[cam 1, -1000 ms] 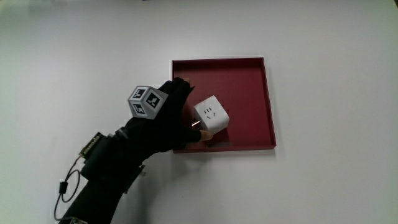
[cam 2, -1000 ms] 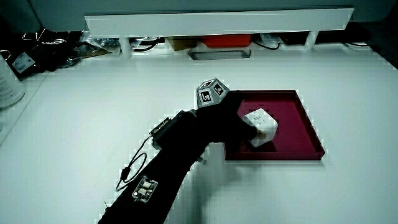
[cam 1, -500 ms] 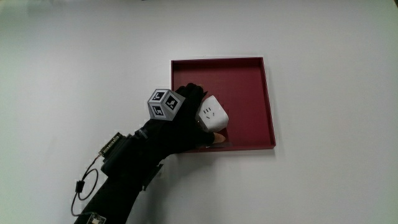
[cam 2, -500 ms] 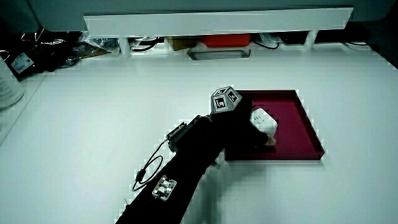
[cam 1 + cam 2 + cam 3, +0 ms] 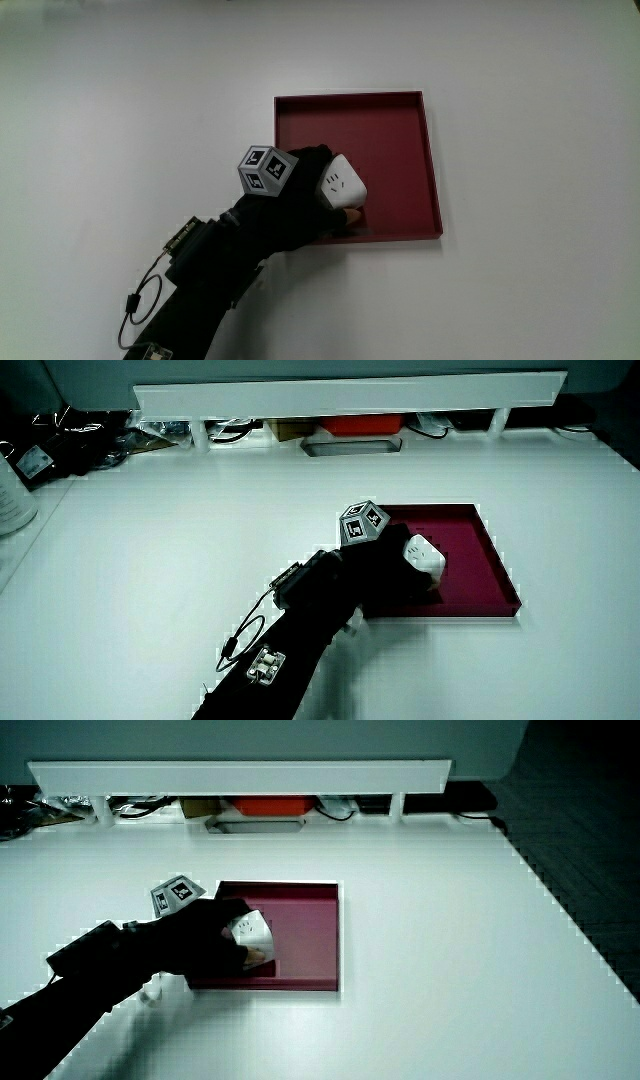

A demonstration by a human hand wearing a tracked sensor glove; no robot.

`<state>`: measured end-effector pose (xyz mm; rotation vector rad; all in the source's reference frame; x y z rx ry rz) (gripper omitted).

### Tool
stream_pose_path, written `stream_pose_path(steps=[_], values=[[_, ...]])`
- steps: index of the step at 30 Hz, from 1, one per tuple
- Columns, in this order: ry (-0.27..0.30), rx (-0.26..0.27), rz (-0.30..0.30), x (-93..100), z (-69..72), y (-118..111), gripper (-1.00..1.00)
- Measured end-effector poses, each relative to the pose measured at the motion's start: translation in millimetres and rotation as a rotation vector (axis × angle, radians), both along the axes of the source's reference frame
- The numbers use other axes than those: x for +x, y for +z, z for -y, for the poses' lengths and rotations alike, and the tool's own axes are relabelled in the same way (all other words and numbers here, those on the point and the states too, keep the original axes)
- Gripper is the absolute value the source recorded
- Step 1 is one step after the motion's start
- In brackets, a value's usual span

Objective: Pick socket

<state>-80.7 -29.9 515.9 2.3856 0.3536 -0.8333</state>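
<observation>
A white cube socket (image 5: 340, 181) sits tilted inside the dark red tray (image 5: 395, 125), near the tray's edge closest to the person. It also shows in both side views, the socket (image 5: 424, 557) and the socket (image 5: 248, 932). The gloved hand (image 5: 305, 195) wraps its fingers around the socket, thumb under it and fingers over its upper side. The patterned cube (image 5: 265, 170) rides on the back of the hand. Its forearm (image 5: 200, 275) reaches in from the person's side of the table.
The white table (image 5: 120, 100) carries the tray. A low white partition (image 5: 350, 395) stands at the table's end, with cables and small items (image 5: 60, 445) under and beside it. A cable loop (image 5: 145, 300) hangs from the forearm.
The hand closed further around the socket, and the socket tipped up onto an edge inside the tray. The forearm barely shifted.
</observation>
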Motion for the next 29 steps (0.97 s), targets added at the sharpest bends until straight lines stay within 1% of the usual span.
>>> stream_pose_path(steps=[1, 2, 3, 4, 6, 7, 8, 9, 10, 11, 12, 13, 14, 15, 16, 17, 18, 19, 20, 21, 22, 23, 24, 25, 26, 27, 28, 29], values=[[-0.009, 0.005, 0.004, -0.4, -0.7, -2.2, 0.83], [-0.015, 0.006, -0.01, -0.7, -1.4, -0.8, 0.92], [-0.022, 0.01, -0.011, -0.8, -2.7, -2.0, 1.0], [-0.018, 0.032, -0.007, -1.0, -3.3, -1.1, 1.0], [-0.034, 0.053, -0.02, -2.4, -4.4, -2.7, 1.0], [-0.037, 0.079, -0.018, -3.8, -4.1, -4.1, 1.0], [-0.054, 0.071, -0.04, -4.6, -4.4, -5.7, 1.0], [-0.056, 0.081, -0.043, -5.0, -4.0, -7.9, 1.0], [-0.053, 0.08, -0.045, -5.4, -3.2, -11.3, 1.0], [-0.047, 0.107, -0.045, -5.9, -2.7, -13.8, 1.0], [-0.049, 0.099, -0.061, -6.4, -2.8, -16.5, 1.0], [-0.046, 0.116, -0.051, -7.1, -2.6, -19.6, 1.0], [-0.041, 0.125, -0.059, -8.0, -2.2, -21.4, 1.0], [-0.031, 0.125, -0.048, -8.9, -2.1, -26.9, 1.0], [-0.026, 0.128, -0.064, -10.6, -2.2, -26.6, 1.0], [-0.027, 0.13, -0.065, -12.5, -2.1, -30.3, 1.0], [-0.026, 0.132, -0.069, -15.4, -1.6, -31.6, 1.0], [-0.013, 0.169, -0.059, -18.6, -1.1, -36.9, 1.0], [-0.022, 0.154, -0.098, -23.0, -1.0, -34.9, 1.0], [-0.022, 0.17, -0.073, -26.1, -0.4, -42.3, 1.0], [-0.026, 0.159, -0.096, -29.3, 0.4, -44.2, 1.0], [-0.038, 0.174, -0.138, -33.3, 0.9, -42.9, 1.0], [-0.019, 0.22, -0.14, -37.8, 1.9, -44.7, 1.0], [-0.035, 0.202, -0.119, -42.2, 1.8, -50.0, 1.0], [-0.041, 0.218, -0.139, -46.1, 1.9, -53.7, 1.0], [-0.027, 0.251, -0.132, -50.3, 2.1, -56.5, 1.0], [-0.021, 0.256, -0.2, -55.1, 2.6, -56.1, 1.0], [-0.023, 0.266, -0.162, -59.9, 2.5, -60.9, 1.0]])
